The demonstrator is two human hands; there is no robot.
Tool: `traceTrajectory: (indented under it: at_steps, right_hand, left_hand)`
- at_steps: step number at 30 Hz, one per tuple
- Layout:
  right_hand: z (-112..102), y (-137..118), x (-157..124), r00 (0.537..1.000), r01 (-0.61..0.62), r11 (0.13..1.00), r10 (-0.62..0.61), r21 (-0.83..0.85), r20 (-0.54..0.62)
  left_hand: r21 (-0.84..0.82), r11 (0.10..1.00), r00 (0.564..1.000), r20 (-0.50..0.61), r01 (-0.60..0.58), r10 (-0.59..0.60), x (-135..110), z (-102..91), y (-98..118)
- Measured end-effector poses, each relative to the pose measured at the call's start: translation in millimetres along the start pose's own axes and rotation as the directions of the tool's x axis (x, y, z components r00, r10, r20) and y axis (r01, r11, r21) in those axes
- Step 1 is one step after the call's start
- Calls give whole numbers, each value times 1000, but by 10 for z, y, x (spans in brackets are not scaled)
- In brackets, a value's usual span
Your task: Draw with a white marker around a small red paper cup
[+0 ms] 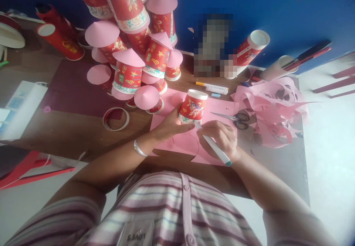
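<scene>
My left hand is closed around the lower left side of a red paper cup with a white rim and a painted band at its base. In my right hand is a white marker with a green end; its tip meets the cup's lower edge. Under both hands lies a sheet of pink paper, with a curved line drawn on it. Scissors with dark handles rest on the sheet's right side, close to my right hand.
Several decorated red cups with pink cone tops are stacked at the back left. Pink paper scraps heap at the right. A tape roll lies left of the sheet. Behind it are markers and a pen cup.
</scene>
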State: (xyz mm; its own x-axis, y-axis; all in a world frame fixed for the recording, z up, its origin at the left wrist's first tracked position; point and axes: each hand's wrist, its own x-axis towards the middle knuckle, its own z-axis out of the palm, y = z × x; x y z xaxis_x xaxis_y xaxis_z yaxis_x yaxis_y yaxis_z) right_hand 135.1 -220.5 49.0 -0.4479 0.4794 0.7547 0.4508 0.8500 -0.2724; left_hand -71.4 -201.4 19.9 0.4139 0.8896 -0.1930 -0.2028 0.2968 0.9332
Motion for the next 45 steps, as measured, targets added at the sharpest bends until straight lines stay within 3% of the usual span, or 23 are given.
traceTrajectory:
  at_steps: [23,45]
  right_hand:
    - [-14,44,-10,999,-26,999,24,-40,-43]
    - [-13,43,-18,998,-45,996,42,-77,-46]
  left_hand:
    - [-12,1000,1000,16,27,-27,-4,-25,-26]
    - [-55,998,1000,-5,-19,18,-18,13,34]
